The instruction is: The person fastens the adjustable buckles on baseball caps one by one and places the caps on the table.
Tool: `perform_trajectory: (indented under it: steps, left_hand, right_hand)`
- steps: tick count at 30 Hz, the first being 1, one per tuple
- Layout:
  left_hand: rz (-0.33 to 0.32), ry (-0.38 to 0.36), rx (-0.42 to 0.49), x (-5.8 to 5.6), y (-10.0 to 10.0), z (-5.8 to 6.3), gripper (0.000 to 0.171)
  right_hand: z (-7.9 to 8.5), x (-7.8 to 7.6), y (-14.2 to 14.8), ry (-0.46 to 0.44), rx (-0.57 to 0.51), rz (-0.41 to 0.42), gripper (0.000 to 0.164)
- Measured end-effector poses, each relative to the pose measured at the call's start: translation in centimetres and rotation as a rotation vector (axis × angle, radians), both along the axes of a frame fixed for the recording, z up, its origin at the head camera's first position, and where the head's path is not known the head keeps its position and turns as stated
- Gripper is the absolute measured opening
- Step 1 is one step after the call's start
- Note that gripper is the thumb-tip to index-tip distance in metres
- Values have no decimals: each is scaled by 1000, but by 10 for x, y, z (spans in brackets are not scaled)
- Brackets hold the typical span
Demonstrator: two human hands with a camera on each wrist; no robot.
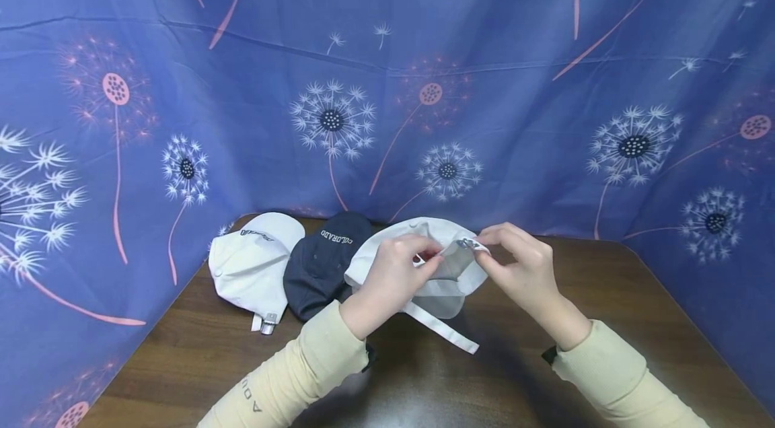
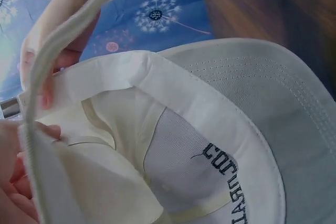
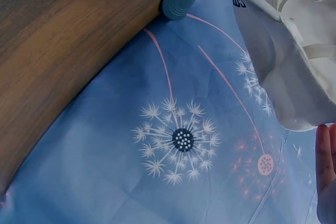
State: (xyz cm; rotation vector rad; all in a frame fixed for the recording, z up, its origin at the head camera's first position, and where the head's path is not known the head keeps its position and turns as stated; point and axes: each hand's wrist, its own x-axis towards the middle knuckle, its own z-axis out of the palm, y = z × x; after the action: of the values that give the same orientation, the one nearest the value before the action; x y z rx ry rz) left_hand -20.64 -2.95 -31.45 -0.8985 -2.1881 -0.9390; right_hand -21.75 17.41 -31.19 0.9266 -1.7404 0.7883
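Observation:
A white cap (image 1: 372, 246) is held up over the table, its inside towards me and its grey-lined brim (image 2: 252, 87) pointing down. My right hand (image 1: 523, 266) pinches the back edge of this cap beside a metal buckle (image 1: 466, 243). The thumb and fingers of my left hand (image 1: 390, 276) pinch the cap's opposite back edge. A long white strap (image 1: 445, 330) hangs loose below the cap. In the left wrist view, dark lettering (image 2: 223, 169) shows through inside the crown. Only fingertips (image 3: 325, 156) of the right hand appear in the right wrist view.
Left of the held cap, a dark navy cap (image 1: 321, 256) and another white cap (image 1: 251, 260) lie side by side on the brown wooden table (image 1: 581, 293). A blue dandelion-print cloth (image 1: 514, 98) hangs behind and around the table.

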Motion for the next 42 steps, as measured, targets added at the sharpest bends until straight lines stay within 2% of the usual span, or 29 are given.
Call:
perform_trajectory:
  steps: [5, 8, 15, 20, 25, 31, 42]
  left_hand:
    - [-3, 60, 33, -2, -2, 5, 8]
    - [5, 67, 28, -3, -3, 8, 7]
    - [-2, 29, 21, -5, -5, 15, 7]
    - [14, 39, 19, -7, -7, 24, 7]
    - [37, 45, 13, -8, -9, 32, 6]
    - [42, 18, -4, -9, -11, 40, 6]
    - [46, -10, -44, -12, -8, 41, 6]
  right_hand:
    - [4, 4, -2, 4, -14, 8, 8]
    - [5, 5, -3, 2, -16, 10, 8]
    - [3, 5, -2, -2, -15, 8, 10]
    - [0, 4, -1, 5, -4, 3, 12]
    - [-2, 2, -1, 22, 19, 29, 13]
    - [-1, 3, -3, 28, 26, 68, 13]
    - [9, 8, -10, 8, -53, 34, 14]
